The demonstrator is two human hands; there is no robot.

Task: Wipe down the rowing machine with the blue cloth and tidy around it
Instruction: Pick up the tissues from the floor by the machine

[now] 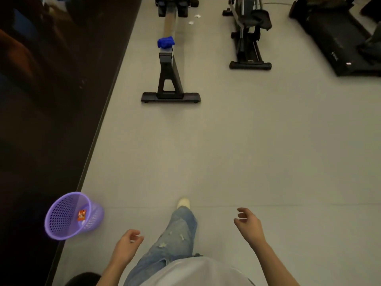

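1. Both hands are low in the frame and hold nothing. The left hand (127, 242) is at lower centre-left and the right hand (248, 222) at lower centre-right, fingers loosely curled.
2. The blue cloth (166, 42) lies bunched on the rail of the rowing machine (170, 79), upper centre, well ahead of the person.
3. The step in hand looks like the approach. Walk to the rail's near end, then gather the whole cloth in one hand so no corner drags.
4. White paper scraps (191, 22) lie just right of the rail near the top edge. They probably belong in the purple basket (59, 215) at lower left, which holds an orange wrapper (81, 215).
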